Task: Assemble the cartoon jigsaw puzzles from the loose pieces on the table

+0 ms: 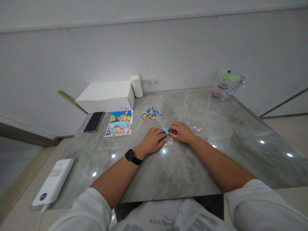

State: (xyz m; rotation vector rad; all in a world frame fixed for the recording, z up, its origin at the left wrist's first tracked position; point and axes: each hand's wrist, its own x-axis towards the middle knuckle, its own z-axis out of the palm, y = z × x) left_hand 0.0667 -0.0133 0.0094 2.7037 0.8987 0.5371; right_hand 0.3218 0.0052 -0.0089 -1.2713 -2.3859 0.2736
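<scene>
My left hand (153, 140), with a black watch on its wrist, rests at the left edge of a small joined puzzle section (169, 141). From the right, my right hand (182, 132) touches the top of the same section, its fingers bent and close together. Both sets of fingertips press on the puzzle and partly cover it; whether a loose piece is between them is hidden. Several loose pink and white pieces (197, 129) lie right of my right hand. Beyond my hands is a pile of blue and yellow pieces (151, 113). A cartoon picture sheet (119, 123) lies to the left.
On the grey marble table (178, 173) are a phone (94, 122), a white box (106, 95), a white bottle (137, 86) and two clear glasses (149, 88). A plastic bag (228, 85) is at the back right, a white power bank (54, 181) at the left edge.
</scene>
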